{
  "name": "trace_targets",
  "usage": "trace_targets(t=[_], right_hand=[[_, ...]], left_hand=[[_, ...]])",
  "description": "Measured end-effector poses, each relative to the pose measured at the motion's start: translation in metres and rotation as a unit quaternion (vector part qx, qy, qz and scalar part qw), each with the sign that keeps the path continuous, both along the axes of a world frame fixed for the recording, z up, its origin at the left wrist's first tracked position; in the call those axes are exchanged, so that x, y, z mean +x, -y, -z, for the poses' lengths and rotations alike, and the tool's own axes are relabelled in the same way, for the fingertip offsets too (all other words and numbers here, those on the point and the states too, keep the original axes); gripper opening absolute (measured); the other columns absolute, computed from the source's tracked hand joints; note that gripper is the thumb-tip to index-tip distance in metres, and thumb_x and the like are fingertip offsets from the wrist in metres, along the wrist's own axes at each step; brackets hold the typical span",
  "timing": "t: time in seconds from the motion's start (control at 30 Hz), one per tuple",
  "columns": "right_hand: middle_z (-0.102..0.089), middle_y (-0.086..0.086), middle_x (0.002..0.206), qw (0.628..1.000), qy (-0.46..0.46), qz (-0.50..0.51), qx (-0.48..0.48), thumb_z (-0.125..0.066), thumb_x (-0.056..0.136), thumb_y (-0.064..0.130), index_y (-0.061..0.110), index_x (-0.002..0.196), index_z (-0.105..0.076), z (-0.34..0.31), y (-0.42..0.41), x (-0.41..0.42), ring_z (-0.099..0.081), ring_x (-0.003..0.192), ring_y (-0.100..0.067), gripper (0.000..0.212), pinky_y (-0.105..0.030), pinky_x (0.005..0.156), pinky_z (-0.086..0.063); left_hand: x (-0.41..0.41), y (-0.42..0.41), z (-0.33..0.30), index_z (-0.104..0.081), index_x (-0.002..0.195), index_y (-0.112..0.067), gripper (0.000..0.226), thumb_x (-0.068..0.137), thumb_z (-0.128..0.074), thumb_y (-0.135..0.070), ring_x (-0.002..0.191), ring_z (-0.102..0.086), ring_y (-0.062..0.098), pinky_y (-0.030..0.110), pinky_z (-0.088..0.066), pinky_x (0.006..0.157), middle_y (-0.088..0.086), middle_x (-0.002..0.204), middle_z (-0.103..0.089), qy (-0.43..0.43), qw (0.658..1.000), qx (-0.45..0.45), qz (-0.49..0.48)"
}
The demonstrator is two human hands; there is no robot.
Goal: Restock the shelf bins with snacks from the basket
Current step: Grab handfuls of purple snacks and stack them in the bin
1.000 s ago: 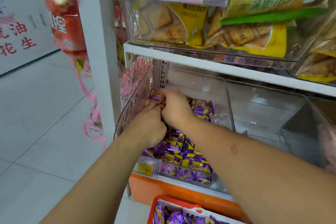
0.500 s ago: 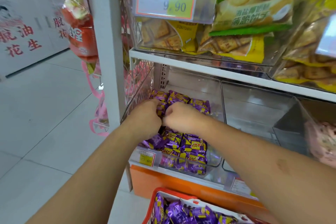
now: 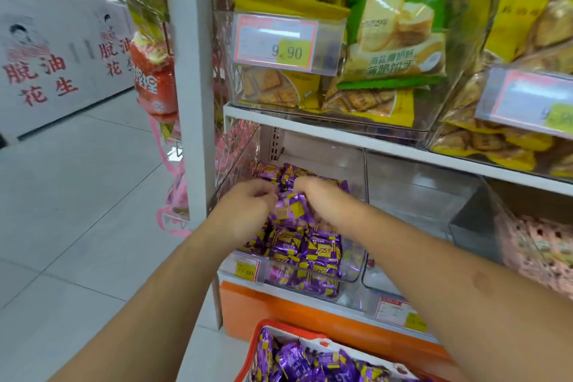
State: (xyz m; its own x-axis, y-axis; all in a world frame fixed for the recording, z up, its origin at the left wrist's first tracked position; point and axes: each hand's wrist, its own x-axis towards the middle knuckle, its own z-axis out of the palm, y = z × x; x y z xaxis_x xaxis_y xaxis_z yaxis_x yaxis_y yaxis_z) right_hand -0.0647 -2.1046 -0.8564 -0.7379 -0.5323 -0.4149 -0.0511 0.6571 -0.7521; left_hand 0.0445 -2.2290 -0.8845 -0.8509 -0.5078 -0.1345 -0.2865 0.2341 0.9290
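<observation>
Both hands reaching into clear shelf bin on lower shelf, leftmost compartment. Left hand curling fingers over purple snack packets piled in bin; right hand likewise curling down onto pile, firmness of grip hard to tell. Red basket sitting below, holding more purple packets. Neighbouring bin lying just beside

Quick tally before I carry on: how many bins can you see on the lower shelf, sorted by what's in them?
Bin with purple snacks: 1
Bin with no snacks showing: 1
Bin with pink snacks: 1
Total: 3 bins in view on the lower shelf
</observation>
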Motion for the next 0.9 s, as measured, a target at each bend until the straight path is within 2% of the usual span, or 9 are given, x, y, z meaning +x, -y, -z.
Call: trace_targets(t=[0.1, 0.23, 0.4, 0.47, 0.53, 0.6, 0.73, 0.8, 0.9], right_hand=[[-0.047, -0.001, 0.046, 0.996, 0.053, 0.063, -0.026, -0.052, 0.098, 0.054, 0.016, 0.070, -0.058, 0.000, -0.010, -0.016, -0.034, 0.041, -0.017, 0.047, -0.023, 0.045, -0.026], [-0.042, -0.001, 0.049, 0.991, 0.071, 0.092, -0.066, -0.057, 0.097, 0.059, 0.017, 0.067, -0.054, 0.004, -0.004, -0.019, -0.033, 0.043, -0.016, 0.051, -0.025, 0.047, -0.026], [-0.063, -0.011, 0.079, 0.975, 0.035, 0.109, -0.190, -0.066, 0.093, 0.017, 0.007, 0.097, -0.063, 0.003, -0.007, -0.016, -0.056, 0.064, -0.022, 0.010, -0.035, 0.057, -0.045], [-0.068, -0.007, 0.094, 0.988, -0.064, 0.044, -0.136, -0.077, 0.081, 0.014, 0.016, 0.107, -0.061, 0.005, -0.007, -0.013, -0.062, 0.073, -0.021, 0.030, -0.034, 0.065, -0.049], [-0.069, 0.002, 0.098, 0.985, -0.150, -0.032, -0.074, -0.085, 0.075, 0.030, 0.028, 0.109, -0.057, 0.008, -0.004, -0.008, -0.063, 0.076, -0.016, 0.044, -0.033, 0.068, -0.048], [-0.068, 0.010, 0.096, 0.972, -0.225, -0.067, -0.031, -0.086, 0.069, 0.043, 0.033, 0.104, -0.053, 0.011, -0.001, -0.006, -0.065, 0.080, -0.015, 0.049, -0.034, 0.072, -0.050], [-0.066, 0.011, 0.098, 0.953, -0.296, -0.062, 0.033, -0.083, 0.072, 0.043, 0.030, 0.104, -0.053, 0.010, -0.002, -0.015, -0.063, 0.088, -0.017, 0.045, -0.033, 0.074, -0.052], [-0.063, 0.003, 0.109, 0.943, -0.316, -0.053, 0.095, -0.082, 0.075, 0.038, 0.027, 0.109, -0.055, 0.012, -0.003, -0.024, -0.061, 0.102, -0.023, 0.045, -0.034, 0.082, -0.053], [-0.046, -0.009, 0.130, 0.920, -0.334, -0.046, 0.198, -0.076, 0.082, 0.031, 0.024, 0.125, -0.056, 0.016, -0.001, -0.033, -0.046, 0.125, -0.034, 0.049, -0.043, 0.100, -0.050]], left_hand=[[-0.006, -0.007, 0.000, -0.072, 0.106, -0.023, 0.013, 0.093, -0.073, -0.021, 0.099, -0.070, 0.017, 0.037, -0.055, 0.096, -0.001, 0.106, -0.075, -0.004, 1.000, 0.012, 0.017], [-0.005, -0.011, -0.008, -0.070, 0.110, -0.021, 0.020, 0.092, -0.076, -0.016, 0.086, -0.072, 0.023, 0.040, -0.063, 0.081, 0.008, 0.106, -0.072, -0.002, 0.993, 0.117, 0.013], [-0.002, -0.007, -0.012, -0.069, 0.110, -0.005, 0.023, 0.091, -0.076, -0.017, 0.089, -0.076, 0.033, 0.043, -0.065, 0.079, 0.012, 0.099, -0.074, 0.003, 0.975, 0.215, -0.055], [-0.003, -0.005, -0.009, -0.069, 0.109, -0.002, 0.024, 0.091, -0.075, -0.015, 0.084, -0.076, 0.028, 0.044, -0.064, 0.083, 0.012, 0.094, -0.076, 0.003, 0.969, 0.234, -0.076], [-0.005, -0.005, -0.007, -0.069, 0.110, 0.000, 0.020, 0.093, -0.071, -0.012, 0.084, -0.078, 0.026, 0.043, -0.063, 0.085, 0.013, 0.092, -0.079, 0.001, 0.967, 0.244, -0.070], [-0.007, -0.005, -0.003, -0.069, 0.110, 0.001, 0.019, 0.095, -0.069, -0.010, 0.089, -0.078, 0.028, 0.041, -0.063, 0.084, 0.015, 0.094, -0.079, -0.004, 0.962, 0.262, -0.071], [-0.015, -0.001, 0.003, -0.068, 0.118, -0.003, 0.024, 0.098, -0.062, -0.016, 0.094, -0.078, 0.026, 0.039, -0.061, 0.085, 0.013, 0.100, -0.079, 0.012, 0.960, 0.278, -0.035], [-0.022, 0.004, 0.006, -0.064, 0.118, -0.001, 0.023, 0.097, -0.060, -0.009, 0.091, -0.077, 0.027, 0.039, -0.061, 0.080, 0.015, 0.103, -0.078, 0.022, 0.967, 0.247, -0.053], [-0.028, 0.013, 0.009, -0.067, 0.100, -0.010, 0.019, 0.092, -0.054, 0.000, 0.077, -0.063, 0.024, 0.034, -0.052, 0.074, 0.012, 0.096, -0.072, 0.043, 0.994, 0.064, -0.078]])
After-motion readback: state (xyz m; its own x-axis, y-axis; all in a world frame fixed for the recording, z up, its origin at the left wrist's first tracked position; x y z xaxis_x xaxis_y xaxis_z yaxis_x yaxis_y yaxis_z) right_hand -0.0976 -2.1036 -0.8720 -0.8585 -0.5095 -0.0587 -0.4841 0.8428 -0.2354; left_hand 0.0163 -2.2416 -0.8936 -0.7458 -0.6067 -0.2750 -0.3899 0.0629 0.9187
